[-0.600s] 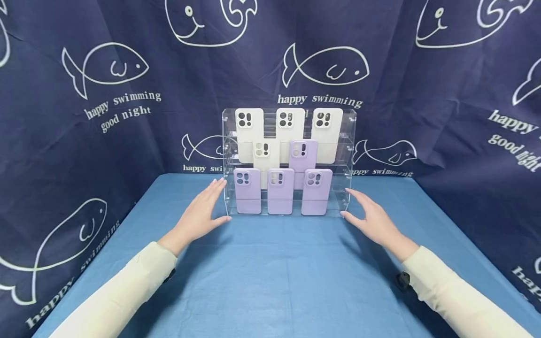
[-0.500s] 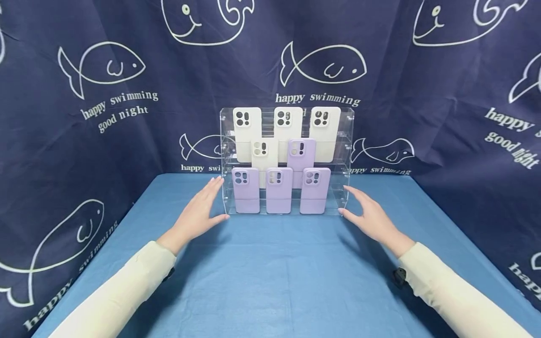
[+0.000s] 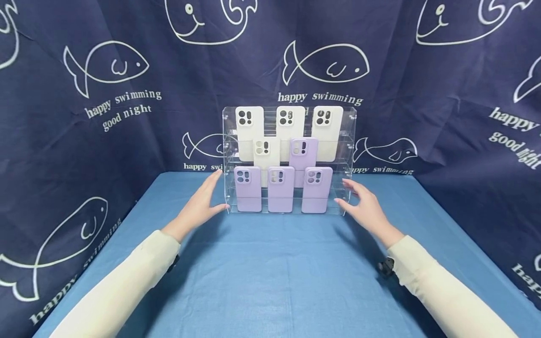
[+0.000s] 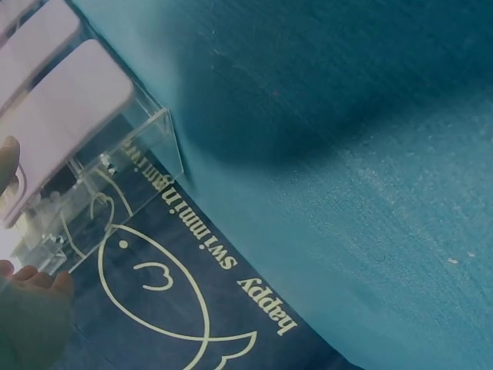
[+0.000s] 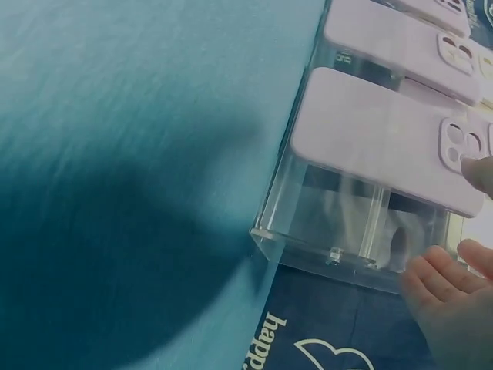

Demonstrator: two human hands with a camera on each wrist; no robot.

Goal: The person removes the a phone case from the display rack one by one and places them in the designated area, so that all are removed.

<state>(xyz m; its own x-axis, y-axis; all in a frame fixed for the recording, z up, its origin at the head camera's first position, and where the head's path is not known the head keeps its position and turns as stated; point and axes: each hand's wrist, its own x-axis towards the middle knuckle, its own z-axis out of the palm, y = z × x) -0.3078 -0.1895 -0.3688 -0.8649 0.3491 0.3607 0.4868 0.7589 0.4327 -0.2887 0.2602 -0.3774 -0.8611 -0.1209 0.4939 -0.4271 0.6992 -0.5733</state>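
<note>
A clear acrylic tiered stand (image 3: 336, 203) stands at the back of the blue table, with phone cases leaning on its steps. The top step has a left white case (image 3: 250, 145), a middle one (image 3: 289, 132) and a right one (image 3: 328, 146). In the middle row are a white case (image 3: 266, 163) and a purple case (image 3: 304, 159); three purple cases line the bottom, the central one (image 3: 281, 192) among them. My left hand (image 3: 195, 210) reaches to the stand's left side, my right hand (image 3: 368, 209) to its right side. Fingers are extended; firm contact is unclear.
Blue cloth (image 3: 279, 277) covers the table in front of the stand. A dark blue curtain (image 3: 236, 80) with white fish drawings and lettering hangs behind and at both sides. A dark wrist device (image 3: 385, 266) shows under the right cuff.
Both hands have shifted slightly, with the right hand moving inward so its thumb overlaps the stand's front right corner. The stand and cases keep their places; the view wobbled a little.
</note>
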